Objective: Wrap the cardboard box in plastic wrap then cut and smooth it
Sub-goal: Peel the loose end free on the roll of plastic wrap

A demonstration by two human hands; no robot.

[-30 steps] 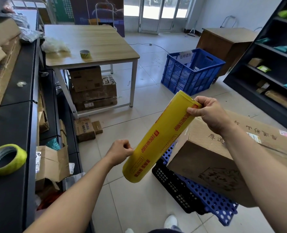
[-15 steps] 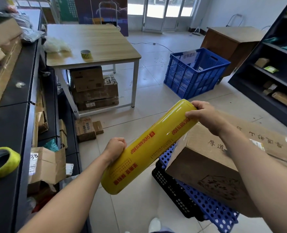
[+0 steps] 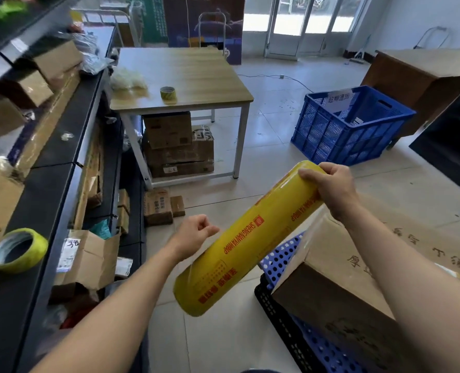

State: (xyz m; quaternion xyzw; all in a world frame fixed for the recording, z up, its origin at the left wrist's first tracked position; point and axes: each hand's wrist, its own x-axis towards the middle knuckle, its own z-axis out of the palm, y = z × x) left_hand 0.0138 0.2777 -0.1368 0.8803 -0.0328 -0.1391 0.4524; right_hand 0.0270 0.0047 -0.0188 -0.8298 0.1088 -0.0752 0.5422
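A long yellow roll of plastic wrap (image 3: 250,238) with red lettering slants from lower left to upper right over the floor. My right hand (image 3: 331,189) grips its upper end. My left hand (image 3: 194,235) is beside the roll's middle, fingers curled and fingertips pinched at the roll's surface; I cannot tell whether film is between them. The brown cardboard box (image 3: 328,300) lies tilted at the lower right, on a blue perforated crate (image 3: 280,259) stacked on a black one. A clear strip of film seems to reach from the roll to the box's near corner.
A wooden table (image 3: 191,74) with a tape roll (image 3: 167,92) stands ahead, cartons (image 3: 177,146) under it. A blue basket crate (image 3: 350,125) sits on the floor to the right. The black shelving (image 3: 62,184) on the left holds boxes and yellow tape (image 3: 17,250).
The roll has swung from steep to flatter, its lower end nearer me. My left hand has loosened from the roll and now pinches at its side. My right hand keeps the upper end.
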